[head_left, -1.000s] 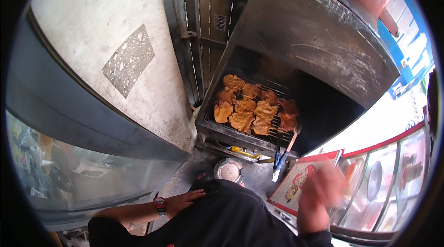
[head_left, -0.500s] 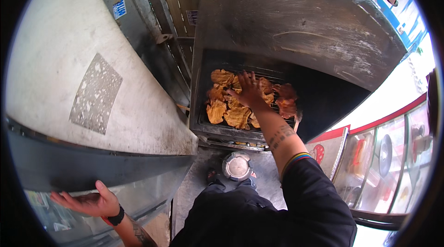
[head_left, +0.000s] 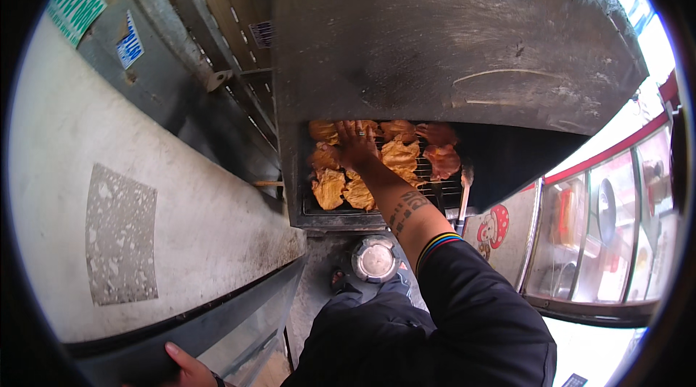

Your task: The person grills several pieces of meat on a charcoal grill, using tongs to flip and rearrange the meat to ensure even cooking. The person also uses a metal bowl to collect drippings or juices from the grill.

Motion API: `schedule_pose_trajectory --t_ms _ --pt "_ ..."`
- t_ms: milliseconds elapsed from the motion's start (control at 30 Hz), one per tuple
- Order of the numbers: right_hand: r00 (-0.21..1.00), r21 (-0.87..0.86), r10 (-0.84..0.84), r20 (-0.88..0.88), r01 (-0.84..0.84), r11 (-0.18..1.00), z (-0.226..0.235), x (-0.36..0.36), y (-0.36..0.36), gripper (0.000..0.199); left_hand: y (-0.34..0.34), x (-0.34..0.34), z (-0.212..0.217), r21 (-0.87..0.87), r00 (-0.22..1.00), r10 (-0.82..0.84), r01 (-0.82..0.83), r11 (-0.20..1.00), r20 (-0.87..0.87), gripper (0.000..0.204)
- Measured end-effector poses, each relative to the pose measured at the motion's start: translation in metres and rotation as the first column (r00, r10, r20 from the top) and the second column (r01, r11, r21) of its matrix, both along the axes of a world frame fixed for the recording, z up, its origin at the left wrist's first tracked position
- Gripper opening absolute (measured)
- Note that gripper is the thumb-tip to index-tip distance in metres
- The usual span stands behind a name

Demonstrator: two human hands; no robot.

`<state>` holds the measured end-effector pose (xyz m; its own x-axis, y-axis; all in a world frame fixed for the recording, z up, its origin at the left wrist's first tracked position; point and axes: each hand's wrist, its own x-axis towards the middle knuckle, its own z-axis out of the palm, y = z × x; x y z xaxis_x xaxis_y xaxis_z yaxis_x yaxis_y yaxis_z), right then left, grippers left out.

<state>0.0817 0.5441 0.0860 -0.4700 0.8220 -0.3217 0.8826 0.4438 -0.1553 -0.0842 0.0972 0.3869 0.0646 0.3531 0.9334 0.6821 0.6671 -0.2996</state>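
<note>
My right hand [head_left: 355,146] is spread, fingers extended and nothing gripped, over the left part of the meat [head_left: 400,157], which lies in pieces on the grill rack [head_left: 444,188] under the dark metal hood [head_left: 435,39]; can't tell if palm touches. My left hand [head_left: 192,371] is at the dark front edge of the pale desk [head_left: 51,242], thumb up, rest cut off, so can't confirm a grip. Round metal can [head_left: 377,260] sits on the floor near my feet.
</note>
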Motion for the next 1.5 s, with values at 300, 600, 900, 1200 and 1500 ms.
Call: schedule_pose_trajectory --t_ms 300,600,900,1200,1500 --pt "0.999 -0.096 -0.033 0.039 0.036 0.995 -0.02 0.001 0.005 0.099 -0.013 -0.006 -0.003 -0.083 0.997 0.078 -0.076 0.994 0.026 0.107" --pt "0.997 -0.171 -0.057 0.05 0.064 0.983 -0.012 -0.01 0.003 0.097 -0.009 -0.005 -0.002 -0.054 0.999 0.024 -0.021 0.998 0.043 0.103" --pt "0.996 -0.133 -0.065 -0.063 0.056 0.99 -0.019 -0.017 0.0 0.101 -0.01 -0.006 -0.002 -0.061 0.997 -0.027 0.031 0.998 0.065 0.1" --pt "0.993 -0.146 -0.072 -0.09 0.058 0.988 -0.012 -0.021 -0.003 0.098 -0.012 -0.004 -0.002 -0.083 0.997 -0.024 0.031 0.996 0.076 0.098" --pt "0.994 -0.071 -0.106 0.019 0.108 0.992 -0.017 -0.011 0.013 0.094 -0.014 -0.004 -0.003 -0.071 0.996 -0.028 0.034 0.997 0.083 0.099"
